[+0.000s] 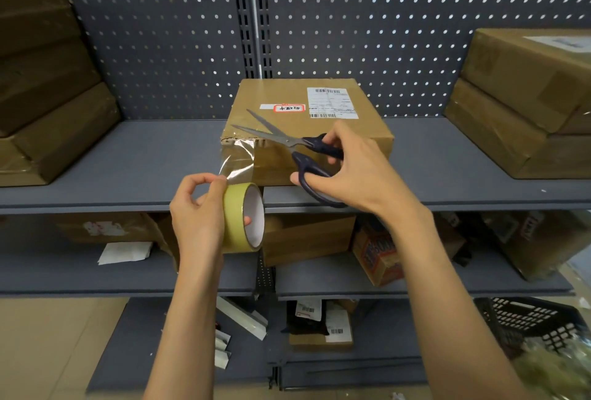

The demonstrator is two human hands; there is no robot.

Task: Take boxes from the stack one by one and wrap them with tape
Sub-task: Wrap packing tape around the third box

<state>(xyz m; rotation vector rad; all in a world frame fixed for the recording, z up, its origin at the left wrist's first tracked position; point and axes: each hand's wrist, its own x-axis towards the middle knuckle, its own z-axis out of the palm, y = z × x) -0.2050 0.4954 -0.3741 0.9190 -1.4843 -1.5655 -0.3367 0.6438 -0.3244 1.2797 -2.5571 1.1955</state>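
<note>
On shelf (128, 156) — brown labelled box (307, 124), clear tape (238, 159) on corner.

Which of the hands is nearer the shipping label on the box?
Right. The right hand holds scissors just below the shipping label; the left hand grips the tape roll, lower left.

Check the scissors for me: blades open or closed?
Open. The scissors in the right hand show two blades spread apart in a V above the box, near the tape strip.
</note>
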